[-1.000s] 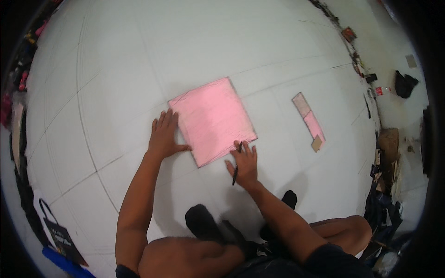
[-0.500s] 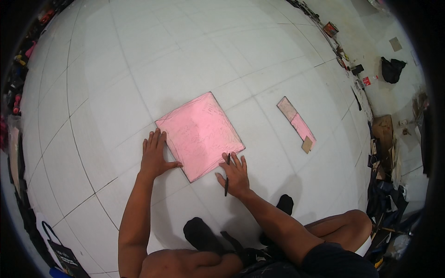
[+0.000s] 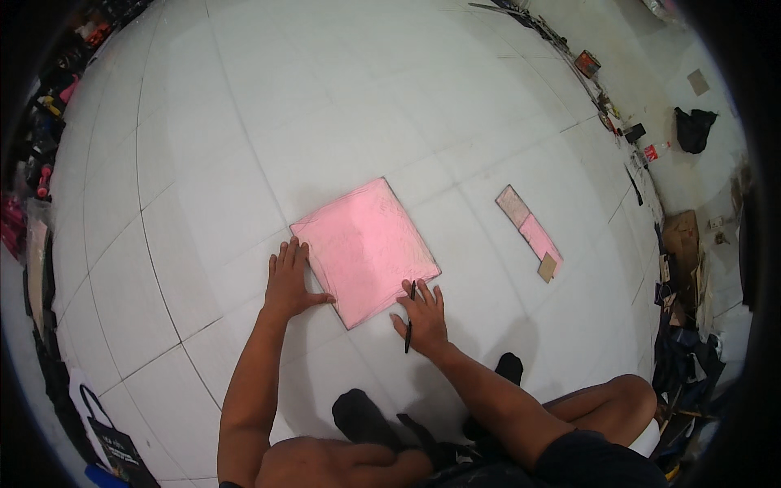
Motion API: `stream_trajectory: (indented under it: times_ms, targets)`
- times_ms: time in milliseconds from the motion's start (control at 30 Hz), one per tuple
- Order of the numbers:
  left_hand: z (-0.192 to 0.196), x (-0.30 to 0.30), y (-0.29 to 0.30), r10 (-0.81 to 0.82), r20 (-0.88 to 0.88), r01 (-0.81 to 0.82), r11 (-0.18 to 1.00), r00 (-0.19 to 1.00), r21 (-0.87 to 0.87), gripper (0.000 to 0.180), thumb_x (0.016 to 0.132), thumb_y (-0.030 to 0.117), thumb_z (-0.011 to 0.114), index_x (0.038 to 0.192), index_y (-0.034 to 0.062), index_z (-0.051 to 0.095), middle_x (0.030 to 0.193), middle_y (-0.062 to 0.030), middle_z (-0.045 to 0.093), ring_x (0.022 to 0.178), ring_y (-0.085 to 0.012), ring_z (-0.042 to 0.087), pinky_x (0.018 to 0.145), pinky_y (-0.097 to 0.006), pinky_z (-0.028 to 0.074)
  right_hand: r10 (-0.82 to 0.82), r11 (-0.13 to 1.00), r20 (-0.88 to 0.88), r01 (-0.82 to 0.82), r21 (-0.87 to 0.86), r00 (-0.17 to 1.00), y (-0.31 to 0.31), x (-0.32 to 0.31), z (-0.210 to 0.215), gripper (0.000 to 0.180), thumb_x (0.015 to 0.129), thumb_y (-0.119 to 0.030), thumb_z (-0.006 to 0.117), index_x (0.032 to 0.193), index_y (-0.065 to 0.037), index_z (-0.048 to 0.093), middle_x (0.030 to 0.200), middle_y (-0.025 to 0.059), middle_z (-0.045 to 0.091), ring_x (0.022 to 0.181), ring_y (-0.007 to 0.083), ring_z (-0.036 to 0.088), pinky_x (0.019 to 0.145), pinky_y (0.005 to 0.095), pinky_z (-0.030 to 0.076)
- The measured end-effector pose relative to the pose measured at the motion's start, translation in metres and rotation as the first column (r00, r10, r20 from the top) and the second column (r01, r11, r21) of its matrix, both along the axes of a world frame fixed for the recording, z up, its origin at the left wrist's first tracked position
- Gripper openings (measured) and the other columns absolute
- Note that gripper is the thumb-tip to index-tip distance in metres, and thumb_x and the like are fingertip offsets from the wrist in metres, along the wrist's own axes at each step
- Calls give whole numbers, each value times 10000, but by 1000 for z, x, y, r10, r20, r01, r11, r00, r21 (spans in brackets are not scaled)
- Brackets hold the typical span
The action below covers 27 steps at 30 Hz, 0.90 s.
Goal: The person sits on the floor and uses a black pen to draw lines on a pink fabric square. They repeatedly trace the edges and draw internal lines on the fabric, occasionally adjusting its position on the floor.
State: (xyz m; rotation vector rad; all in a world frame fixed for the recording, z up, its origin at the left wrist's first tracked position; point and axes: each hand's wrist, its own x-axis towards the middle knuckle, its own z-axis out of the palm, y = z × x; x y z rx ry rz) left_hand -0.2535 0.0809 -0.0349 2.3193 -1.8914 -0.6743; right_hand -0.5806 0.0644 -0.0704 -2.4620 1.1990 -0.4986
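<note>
A pink square sheet (image 3: 366, 248) with dark, scuffed edges lies flat and turned at an angle on the pale tiled floor. Along its left edge, my left hand (image 3: 287, 285) rests with fingers stretched and thumb apart, touching the border. My right hand (image 3: 425, 320) is at the near right edge, fingertips against the sheet. A slim black pen (image 3: 407, 339) is held between the fingers of that hand, its lower end sticking out below the palm.
To the right lies a narrow pink strip (image 3: 539, 239) with a brownish end and a small tan square (image 3: 548, 266). My dark-socked foot (image 3: 358, 415) is near the sheet. Clutter lines both sides, with a black tote bag (image 3: 114, 443) at lower left and a cardboard box (image 3: 682, 236) at right.
The whole view has shifted, so everything appears slightly farther right and lower. Both hands keep their places on the pink sheet, and the pen stays in my right hand.
</note>
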Motion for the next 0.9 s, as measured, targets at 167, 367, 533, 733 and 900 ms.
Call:
stream_trajectory:
  times_ms: [167, 367, 533, 733, 900]
  targets:
    - [11, -9, -10, -1, 48, -4, 994, 999, 107, 1381, 585, 654, 910, 1613, 27, 232, 1705, -201, 172, 1580, -392, 149, 1258, -579, 171, 7, 999, -9, -7, -32, 1000, -1, -3, 3, 397, 890, -284, 751, 1202, -65, 641, 1488, 185, 550, 1412, 438, 448, 1151, 676, 269]
    - [14, -10, -15, -2, 79, -12, 985, 997, 171, 1388, 585, 626, 924, 1609, 10, 218, 1703, -216, 161, 1575, -410, 158, 1245, -597, 211, 23, 991, 69, -32, 132, 997, -5, -3, 18, 471, 867, -79, 651, 1333, -77, 585, 1402, 170, 600, 1389, 347, 486, 1183, 647, 210]
    - [14, -11, -19, 3, 73, -15, 987, 997, 161, 1370, 573, 591, 945, 1596, 11, 241, 1693, -216, 182, 1563, -421, 182, 1246, -593, 228, -188, 808, 344, -55, 587, 920, 13, 24, 47, 395, 988, -141, 613, 1353, 2, 560, 1112, 198, 678, 1040, 313, 672, 930, 393, 517]
    - [9, -9, -14, 22, 52, -28, 993, 998, 114, 1367, 558, 554, 963, 1590, 8, 253, 1686, -218, 198, 1562, -424, 187, 1246, -592, 230, -175, 688, 316, -114, 717, 933, 37, 50, 41, 299, 1028, -228, 642, 1152, 37, 701, 1047, 190, 738, 951, 292, 724, 821, 380, 558]
    - [9, -9, -13, 23, -4, -23, 997, 1000, 78, 1366, 553, 540, 969, 1588, 1, 258, 1683, -237, 197, 1566, -430, 172, 1245, -598, 223, -124, 849, 405, -115, 516, 906, 45, 60, 30, 267, 1011, -206, 656, 1083, 42, 725, 1057, 192, 748, 963, 340, 724, 816, 397, 563]
